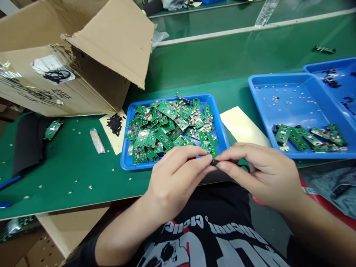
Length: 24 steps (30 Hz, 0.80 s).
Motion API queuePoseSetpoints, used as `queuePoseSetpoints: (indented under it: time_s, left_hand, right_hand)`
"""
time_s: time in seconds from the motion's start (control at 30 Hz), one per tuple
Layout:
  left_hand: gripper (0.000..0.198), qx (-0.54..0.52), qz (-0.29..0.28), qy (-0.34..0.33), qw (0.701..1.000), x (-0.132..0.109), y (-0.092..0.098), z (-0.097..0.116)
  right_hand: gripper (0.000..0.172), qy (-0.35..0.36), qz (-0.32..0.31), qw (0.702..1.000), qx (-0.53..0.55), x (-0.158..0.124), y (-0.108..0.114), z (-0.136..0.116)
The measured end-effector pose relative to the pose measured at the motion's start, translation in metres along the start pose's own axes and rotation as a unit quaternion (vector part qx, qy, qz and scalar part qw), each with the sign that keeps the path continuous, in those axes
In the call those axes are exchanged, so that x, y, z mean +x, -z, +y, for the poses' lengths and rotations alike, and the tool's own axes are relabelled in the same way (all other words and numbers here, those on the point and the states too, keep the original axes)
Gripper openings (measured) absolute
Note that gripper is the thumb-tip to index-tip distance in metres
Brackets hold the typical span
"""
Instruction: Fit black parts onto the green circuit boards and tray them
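My left hand [178,181] and my right hand [258,174] meet in front of me, pinching a small black part [214,161] between their fingertips. Its shape is mostly hidden by my fingers. Just beyond my left fingers lies a blue plastic tray [126,165] heaped with green circuit boards [169,126]. One board [208,144] at the heap's near edge sits close above my fingertips. A small pile of black pieces [114,124] rests on a cream paper sheet [109,133] left of the tray.
An open cardboard box [83,63] stands at the back left of the green bench mat [69,178]. At right, a blue tray [278,96] holds several boards [303,137], with another blue tray [333,74] behind it. A clear plastic sleeve [97,141] lies left.
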State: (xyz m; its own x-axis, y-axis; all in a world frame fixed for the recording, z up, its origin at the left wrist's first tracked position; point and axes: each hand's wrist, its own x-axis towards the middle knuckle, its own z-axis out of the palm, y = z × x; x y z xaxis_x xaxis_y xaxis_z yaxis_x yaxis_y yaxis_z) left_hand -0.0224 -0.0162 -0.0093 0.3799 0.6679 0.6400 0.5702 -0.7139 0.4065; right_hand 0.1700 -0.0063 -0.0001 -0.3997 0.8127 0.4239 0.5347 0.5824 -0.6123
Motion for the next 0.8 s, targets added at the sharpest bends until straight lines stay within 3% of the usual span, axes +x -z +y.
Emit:
queuePoseSetpoints:
  time_s: [0.13,0.27,0.53,0.7,0.8]
  left_hand:
    - [0.005,-0.012,-0.011,-0.032,0.999,0.001,0.001,-0.007]
    - [0.005,-0.027,0.016,-0.052,0.998,0.002,0.003,-0.011]
    - [0.006,-0.081,0.029,-0.079,0.993,0.002,0.002,-0.015]
    - [0.008,-0.202,0.007,-0.103,0.974,0.007,0.004,-0.024]
    - [0.013,-0.307,0.018,-0.069,0.949,0.010,-0.002,-0.026]
  right_hand:
    - [0.012,-0.004,-0.026,1.000,-0.012,-0.001,0.006,0.002]
    - [0.013,0.026,-0.054,0.998,-0.010,0.000,0.017,0.005]
    - [0.012,0.066,-0.050,0.996,-0.042,0.005,0.018,0.000]
    - [0.014,0.152,-0.063,0.983,-0.077,0.007,0.023,-0.002]
    - [0.014,0.180,-0.073,0.978,-0.072,0.010,0.027,-0.006]
